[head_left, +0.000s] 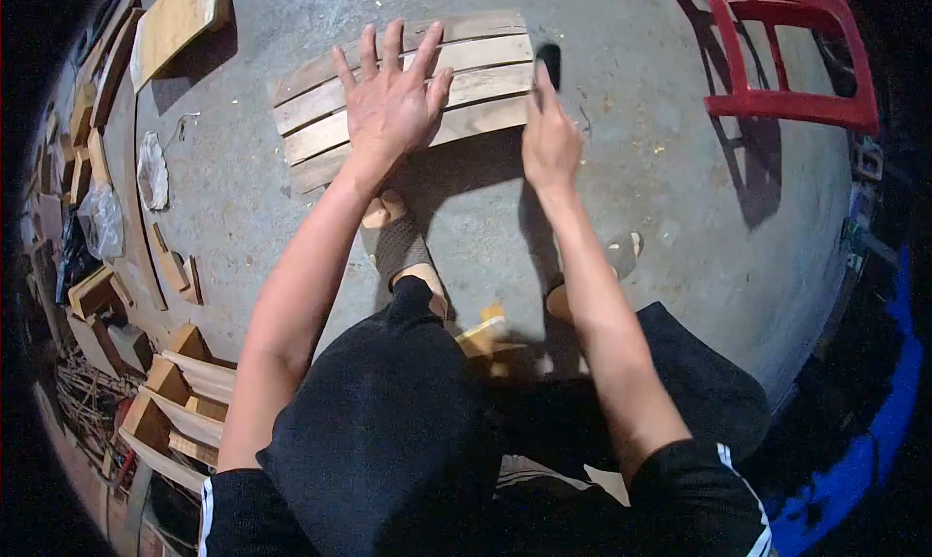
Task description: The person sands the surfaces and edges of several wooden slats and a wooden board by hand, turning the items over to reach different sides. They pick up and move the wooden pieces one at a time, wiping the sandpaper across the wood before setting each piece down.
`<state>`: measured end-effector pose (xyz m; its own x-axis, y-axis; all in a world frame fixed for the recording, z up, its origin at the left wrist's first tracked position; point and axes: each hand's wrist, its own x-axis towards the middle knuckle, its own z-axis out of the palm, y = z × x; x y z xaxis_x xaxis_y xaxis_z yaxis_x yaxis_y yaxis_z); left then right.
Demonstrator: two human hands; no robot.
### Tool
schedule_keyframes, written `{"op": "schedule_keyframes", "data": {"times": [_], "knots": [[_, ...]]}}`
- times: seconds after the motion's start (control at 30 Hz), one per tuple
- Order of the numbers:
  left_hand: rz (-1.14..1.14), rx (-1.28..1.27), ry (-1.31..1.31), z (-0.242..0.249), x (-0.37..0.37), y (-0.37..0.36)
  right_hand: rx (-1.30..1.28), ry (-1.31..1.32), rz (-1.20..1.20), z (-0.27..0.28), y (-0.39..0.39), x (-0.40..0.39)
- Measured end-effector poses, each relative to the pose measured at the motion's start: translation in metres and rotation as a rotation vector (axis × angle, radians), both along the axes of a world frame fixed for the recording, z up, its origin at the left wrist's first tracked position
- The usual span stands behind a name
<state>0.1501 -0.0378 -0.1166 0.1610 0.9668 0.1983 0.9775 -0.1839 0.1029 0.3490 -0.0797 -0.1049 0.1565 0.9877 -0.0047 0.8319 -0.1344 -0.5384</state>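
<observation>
A slatted wooden panel (485,83) of several pale boards with dark gaps lies in front of me, its shadow falling on the floor below its near edge. My left hand (391,101) presses flat on its boards, fingers spread wide. At the panel's right end, my right hand (551,140) is closed around a dark, flat tool (550,64), its index finger stretched along it. The tool is right at the edge of the boards; its exact kind I cannot tell.
A red plastic stool (796,111) lies at the right. At the upper left stands a wooden board piece (180,23). Wood offcuts (175,266), a plastic bag (100,217) and a slatted wooden piece (189,402) are along the left. My sandalled foot (400,242) is below the panel.
</observation>
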Motion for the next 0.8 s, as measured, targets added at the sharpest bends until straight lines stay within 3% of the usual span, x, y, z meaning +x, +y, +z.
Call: {"op": "schedule_keyframes", "data": {"times": [0.07,0.13,0.17,0.27,0.4,0.5,0.63,0.8], "knots": [[-0.005,0.007,-0.006,0.000,0.000,0.000,-0.059,-0.023,0.006,0.000,0.039,-0.006],[0.002,0.006,-0.013,0.002,0.001,-0.001,-0.144,-0.015,-0.075,0.012,0.029,-0.017],[0.002,0.025,-0.005,-0.001,0.000,0.000,0.063,-0.026,-0.065,-0.004,0.013,-0.015],[0.003,0.029,-0.001,-0.001,-0.001,0.000,0.281,0.092,-0.079,-0.008,-0.037,-0.020],[-0.015,0.038,0.004,-0.004,-0.001,0.000,0.330,0.069,-0.135,-0.019,-0.036,-0.027],[-0.025,0.019,-0.010,0.000,-0.001,-0.005,-0.054,0.349,-0.306,-0.025,0.007,-0.017],[-0.032,0.020,-0.033,0.006,-0.001,-0.004,0.394,0.395,-0.376,-0.024,-0.034,-0.044],[-0.060,0.039,-0.025,0.000,-0.003,-0.006,0.329,0.391,-0.572,-0.013,-0.066,-0.062]]}}
